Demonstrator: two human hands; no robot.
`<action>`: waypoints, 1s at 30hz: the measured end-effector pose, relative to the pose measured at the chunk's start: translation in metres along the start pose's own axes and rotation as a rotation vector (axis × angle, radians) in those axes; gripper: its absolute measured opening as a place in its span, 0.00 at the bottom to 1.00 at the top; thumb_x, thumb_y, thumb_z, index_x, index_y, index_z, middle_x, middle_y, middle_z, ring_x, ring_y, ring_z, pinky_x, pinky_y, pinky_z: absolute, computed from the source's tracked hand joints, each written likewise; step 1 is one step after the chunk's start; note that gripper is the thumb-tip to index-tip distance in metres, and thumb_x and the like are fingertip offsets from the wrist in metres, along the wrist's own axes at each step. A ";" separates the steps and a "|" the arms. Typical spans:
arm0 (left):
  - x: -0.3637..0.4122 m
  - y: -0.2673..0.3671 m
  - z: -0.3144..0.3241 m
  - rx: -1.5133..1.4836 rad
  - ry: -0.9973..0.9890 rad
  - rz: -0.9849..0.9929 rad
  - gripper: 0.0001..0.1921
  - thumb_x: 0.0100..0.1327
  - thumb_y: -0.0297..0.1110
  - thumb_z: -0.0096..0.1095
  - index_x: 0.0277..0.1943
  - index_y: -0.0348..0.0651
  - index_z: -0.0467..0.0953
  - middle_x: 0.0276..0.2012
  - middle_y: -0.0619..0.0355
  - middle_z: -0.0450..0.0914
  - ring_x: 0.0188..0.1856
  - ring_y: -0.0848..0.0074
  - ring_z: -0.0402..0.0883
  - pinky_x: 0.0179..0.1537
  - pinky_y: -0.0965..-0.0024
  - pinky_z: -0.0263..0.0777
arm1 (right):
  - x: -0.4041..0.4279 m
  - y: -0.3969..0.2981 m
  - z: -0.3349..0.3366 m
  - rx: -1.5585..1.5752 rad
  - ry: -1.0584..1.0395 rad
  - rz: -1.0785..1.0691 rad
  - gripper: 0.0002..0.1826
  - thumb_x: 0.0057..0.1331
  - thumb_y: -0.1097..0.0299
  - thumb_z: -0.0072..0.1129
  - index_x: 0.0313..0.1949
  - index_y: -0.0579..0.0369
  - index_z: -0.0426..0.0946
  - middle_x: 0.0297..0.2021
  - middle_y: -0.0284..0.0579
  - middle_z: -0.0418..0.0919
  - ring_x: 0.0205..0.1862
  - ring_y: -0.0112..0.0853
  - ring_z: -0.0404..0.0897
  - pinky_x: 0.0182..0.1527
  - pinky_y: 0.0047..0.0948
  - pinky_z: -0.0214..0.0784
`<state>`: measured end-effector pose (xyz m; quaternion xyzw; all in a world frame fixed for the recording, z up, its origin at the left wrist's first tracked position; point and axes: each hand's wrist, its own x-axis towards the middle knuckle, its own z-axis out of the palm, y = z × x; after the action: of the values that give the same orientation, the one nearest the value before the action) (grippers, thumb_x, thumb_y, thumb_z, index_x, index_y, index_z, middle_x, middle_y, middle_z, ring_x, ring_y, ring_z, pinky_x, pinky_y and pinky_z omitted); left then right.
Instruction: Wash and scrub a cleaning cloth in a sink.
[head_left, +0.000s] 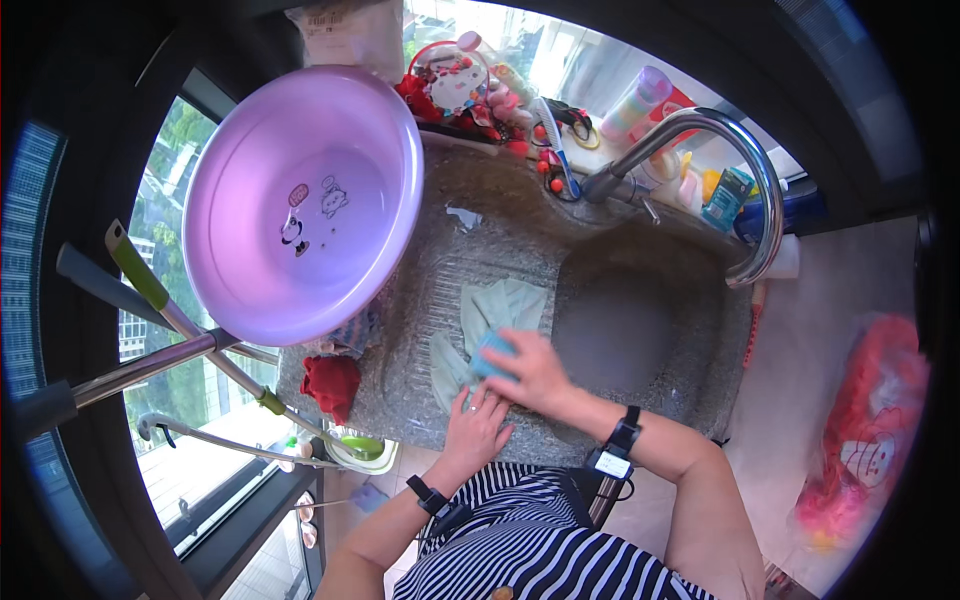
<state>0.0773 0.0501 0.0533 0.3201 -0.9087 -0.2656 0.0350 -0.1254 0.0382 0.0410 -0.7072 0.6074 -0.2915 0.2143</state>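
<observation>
A wet, pale green cloth (510, 304) lies crumpled on the ribbed drainboard of a grey stone-look sink (420, 390). My right hand (529, 371) is blurred and grips a light-blue block (491, 354) against the cloth. Whether the block is a brush or a bar of soap cannot be told. Beside it, my left hand (480, 424) lies palm down with fingers extended, its fingertips at the cloth's near edge, close to the right hand. Part of the cloth is hidden under both hands. To the right is the sink basin (622, 330).
A large purple plastic basin (360, 247) leans at the left. A red cloth (331, 386) hangs over the sink's left edge. Behind the bowl arches a chrome faucet (765, 172); a blue-and-white comb (555, 142) and hair ties lie nearby. Mop handles (150, 281) cross at the far left.
</observation>
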 end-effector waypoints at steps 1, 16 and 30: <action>-0.001 -0.001 0.003 -0.012 -0.002 -0.003 0.34 0.60 0.45 0.70 0.69 0.46 0.72 0.74 0.52 0.67 0.77 0.62 0.63 0.73 0.47 0.54 | 0.003 0.020 0.016 -0.044 0.003 -0.061 0.27 0.55 0.55 0.72 0.56 0.39 0.84 0.61 0.56 0.76 0.56 0.53 0.77 0.58 0.52 0.70; -0.003 -0.002 0.010 -0.068 0.010 0.006 0.31 0.62 0.46 0.68 0.68 0.48 0.74 0.74 0.54 0.69 0.76 0.62 0.64 0.73 0.47 0.54 | 0.051 0.037 0.041 -0.211 -0.178 -0.090 0.27 0.58 0.50 0.71 0.58 0.35 0.83 0.59 0.50 0.74 0.59 0.51 0.72 0.55 0.51 0.70; 0.002 0.001 0.008 -0.035 0.018 0.015 0.32 0.64 0.46 0.65 0.70 0.46 0.72 0.75 0.53 0.67 0.77 0.64 0.61 0.73 0.48 0.54 | 0.044 0.041 0.052 -0.169 -0.161 -0.087 0.29 0.59 0.50 0.71 0.60 0.37 0.83 0.58 0.53 0.74 0.59 0.52 0.71 0.59 0.53 0.70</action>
<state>0.0730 0.0531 0.0469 0.3151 -0.9059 -0.2783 0.0506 -0.1166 -0.0152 -0.0172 -0.7697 0.5792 -0.1903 0.1891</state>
